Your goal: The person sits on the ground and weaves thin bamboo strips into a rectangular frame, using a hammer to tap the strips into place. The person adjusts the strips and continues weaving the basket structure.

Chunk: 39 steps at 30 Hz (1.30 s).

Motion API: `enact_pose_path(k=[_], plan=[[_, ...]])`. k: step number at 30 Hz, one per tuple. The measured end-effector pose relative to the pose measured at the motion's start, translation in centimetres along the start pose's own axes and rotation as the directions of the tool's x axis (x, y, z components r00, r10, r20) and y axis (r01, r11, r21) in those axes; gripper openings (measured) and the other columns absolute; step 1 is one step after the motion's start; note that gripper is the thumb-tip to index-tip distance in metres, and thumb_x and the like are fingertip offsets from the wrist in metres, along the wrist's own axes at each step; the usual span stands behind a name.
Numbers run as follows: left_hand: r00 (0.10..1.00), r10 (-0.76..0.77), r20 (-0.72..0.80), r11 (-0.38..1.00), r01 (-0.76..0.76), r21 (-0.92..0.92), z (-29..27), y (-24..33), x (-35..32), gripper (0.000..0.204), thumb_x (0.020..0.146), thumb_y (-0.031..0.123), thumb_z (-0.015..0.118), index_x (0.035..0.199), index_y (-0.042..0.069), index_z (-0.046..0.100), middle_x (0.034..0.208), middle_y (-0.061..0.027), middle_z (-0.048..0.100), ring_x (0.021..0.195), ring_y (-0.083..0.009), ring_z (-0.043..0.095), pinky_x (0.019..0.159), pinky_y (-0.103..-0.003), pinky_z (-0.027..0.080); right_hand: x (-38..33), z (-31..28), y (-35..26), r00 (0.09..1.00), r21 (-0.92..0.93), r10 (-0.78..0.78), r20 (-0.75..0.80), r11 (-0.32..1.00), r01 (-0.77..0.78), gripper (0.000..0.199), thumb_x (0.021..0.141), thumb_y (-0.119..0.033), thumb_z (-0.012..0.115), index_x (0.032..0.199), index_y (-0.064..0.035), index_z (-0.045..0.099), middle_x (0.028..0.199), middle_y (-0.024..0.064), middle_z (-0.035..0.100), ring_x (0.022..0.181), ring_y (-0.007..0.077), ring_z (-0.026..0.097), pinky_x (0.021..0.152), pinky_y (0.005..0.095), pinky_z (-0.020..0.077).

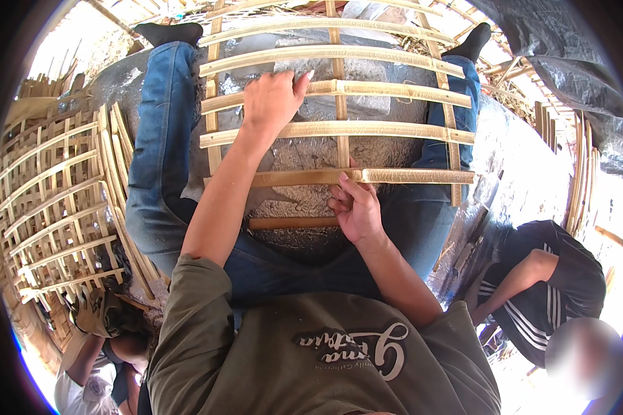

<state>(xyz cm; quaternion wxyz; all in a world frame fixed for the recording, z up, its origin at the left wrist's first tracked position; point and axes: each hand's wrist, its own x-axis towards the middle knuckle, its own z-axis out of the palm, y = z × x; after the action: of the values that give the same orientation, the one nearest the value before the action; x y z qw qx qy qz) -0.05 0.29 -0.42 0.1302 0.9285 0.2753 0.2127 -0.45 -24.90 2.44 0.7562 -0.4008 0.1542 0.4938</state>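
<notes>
A lattice of pale bamboo slats (pixel 408 131) lies across and between my outstretched legs, its cross slats resting over three lengthwise strips. My left hand (pixel 273 100) is closed over one of the middle cross slats (pixel 381 88), its thumb sticking out to the right and its fingertips hidden. The right hand (pixel 356 207) pinches the nearest, browner cross slat (pixel 422 176) where it meets the middle lengthwise strip (pixel 342 149). A short loose bamboo strip (pixel 291 223) lies on the ground just left of my right hand.
Finished-looking lattice panels (pixel 48 200) stand at the left beside upright bamboo strips (pixel 118 173). One person (pixel 97 360) sits at the lower left, another in black (pixel 540 290) at the right. Dark plastic sheeting (pixel 561 62) hangs at the upper right. A grey block (pixel 367 104) lies under the lattice.
</notes>
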Motion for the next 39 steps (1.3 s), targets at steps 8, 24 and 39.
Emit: enact_pose_path(k=[8, 24, 39], plan=[[1.000, 0.004, -0.006, 1.000, -0.005, -0.031, 0.0, -0.1, 0.0, 0.047, 0.095, 0.041, 0.064, 0.064, 0.006, 0.063, 0.053, -0.0158, 0.061, 0.050, -0.0349, 0.064, 0.049, -0.044, 0.052, 0.2, -0.2, -0.1, 1.000, 0.020, 0.013, 0.023, 1.000, -0.014, 0.057, 0.097, -0.006, 0.061, 0.151, -0.0122, 0.043, 0.082, -0.0083, 0.047, 0.069, 0.0037, 0.042, 0.058, 0.0211, 0.0349], [0.980, 0.004, 0.198, 0.999, -0.014, 0.048, -3.0, -2.4, 2.0, 0.050, 0.098, 0.044, 0.057, 0.069, 0.004, 0.066, 0.059, -0.0170, 0.064, 0.063, -0.0374, 0.067, 0.064, -0.050, 0.054, 0.9, 2.6, 1.2, 0.994, 0.122, 0.077, 0.073, 0.989, -0.086, 0.050, 0.096, -0.006, 0.063, 0.144, -0.0129, 0.048, 0.073, -0.0073, 0.040, 0.064, 0.0053, 0.039, 0.055, 0.0225, 0.0323], [0.990, -0.011, 0.139, 0.997, 0.002, 0.072, -2.3, -3.3, 3.8, 0.050, 0.097, 0.047, 0.058, 0.073, 0.004, 0.067, 0.064, -0.0194, 0.066, 0.066, -0.0407, 0.066, 0.064, -0.050, 0.055, 3.1, 2.9, 0.5, 0.990, 0.129, 0.067, 0.128, 0.988, -0.084, 0.042, 0.098, -0.004, 0.059, 0.137, -0.0126, 0.048, 0.081, -0.0031, 0.044, 0.066, 0.0083, 0.041, 0.053, 0.0220, 0.0324]])
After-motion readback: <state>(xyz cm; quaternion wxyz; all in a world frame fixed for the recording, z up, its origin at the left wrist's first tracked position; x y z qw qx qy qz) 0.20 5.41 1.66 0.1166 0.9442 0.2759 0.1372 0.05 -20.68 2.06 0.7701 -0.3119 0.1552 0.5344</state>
